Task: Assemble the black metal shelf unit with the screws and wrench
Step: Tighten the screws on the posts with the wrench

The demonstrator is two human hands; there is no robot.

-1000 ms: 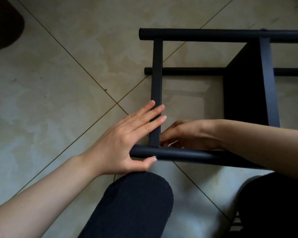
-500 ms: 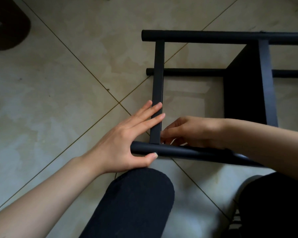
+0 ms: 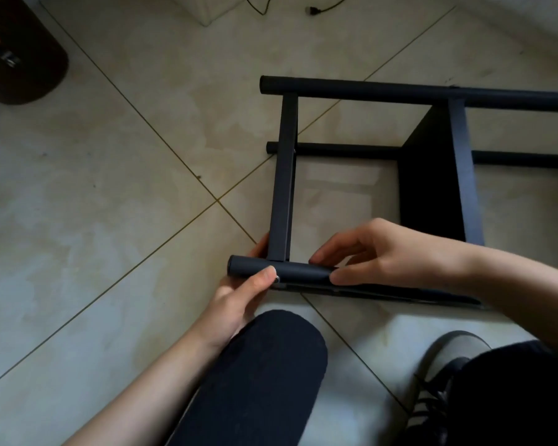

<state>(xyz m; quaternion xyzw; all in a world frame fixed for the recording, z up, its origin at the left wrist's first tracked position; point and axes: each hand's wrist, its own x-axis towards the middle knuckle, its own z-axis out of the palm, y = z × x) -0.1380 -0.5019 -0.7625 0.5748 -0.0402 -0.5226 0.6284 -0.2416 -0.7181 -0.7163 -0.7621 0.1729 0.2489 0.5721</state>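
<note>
The black metal shelf unit (image 3: 368, 91) lies on its side on the tiled floor, its round posts running left to right. A flat crossbar (image 3: 284, 175) joins the far post to the near post (image 3: 300, 272). My left hand (image 3: 239, 297) grips the near post's left end, thumb on top beside a small silver screw head (image 3: 276, 279). My right hand (image 3: 377, 252) pinches the same post just right of the crossbar joint. A black shelf panel (image 3: 432, 188) stands inside the frame. No wrench is visible.
My knees in dark trousers (image 3: 258, 375) are at the bottom, with a grey shoe (image 3: 445, 375) at the lower right. A dark brown rounded object (image 3: 20, 56) sits at the top left. A black cable (image 3: 322, 6) lies at the top edge.
My left hand went from lying flat against the crossbar to gripping the near post's end. My right hand came up from behind the post to pinch it. The view has tilted, showing more floor.
</note>
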